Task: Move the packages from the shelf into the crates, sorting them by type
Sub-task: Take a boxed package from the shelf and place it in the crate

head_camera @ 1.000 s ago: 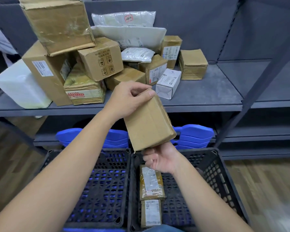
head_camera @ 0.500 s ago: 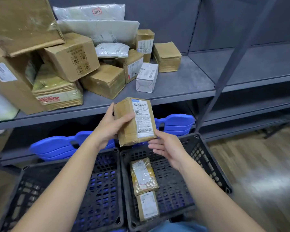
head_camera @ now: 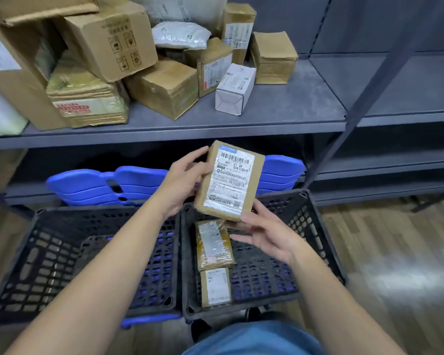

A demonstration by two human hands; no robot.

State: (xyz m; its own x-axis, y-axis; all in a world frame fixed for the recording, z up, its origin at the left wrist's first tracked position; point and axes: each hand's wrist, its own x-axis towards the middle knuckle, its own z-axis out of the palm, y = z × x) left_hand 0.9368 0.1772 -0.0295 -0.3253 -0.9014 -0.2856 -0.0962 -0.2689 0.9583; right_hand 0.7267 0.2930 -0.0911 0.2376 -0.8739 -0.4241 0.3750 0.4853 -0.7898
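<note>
A small brown cardboard box (head_camera: 230,180) with a white shipping label facing me hangs above the right black crate (head_camera: 315,226). My left hand (head_camera: 183,179) grips its left edge, thumb on the front. My right hand (head_camera: 268,233) holds its lower right corner with the fingertips, the other fingers spread. Two small taped boxes, one (head_camera: 214,245) behind the other (head_camera: 215,286), lie in the right crate. The left black crate (head_camera: 49,252) holds no package. Several cardboard boxes (head_camera: 164,85), a white box (head_camera: 235,89) and a grey poly bag (head_camera: 181,35) sit on the grey shelf (head_camera: 280,116).
Blue plastic pieces (head_camera: 108,185) are stacked on the lower shelf behind the crates. A slanted grey shelf post (head_camera: 354,106) crosses the right side. Wooden floor (head_camera: 395,252) lies to the right of the crates.
The box has been turned over so its label faces me. It now sits a little to the right, over the right crate. The view has shifted closer to the shelf.
</note>
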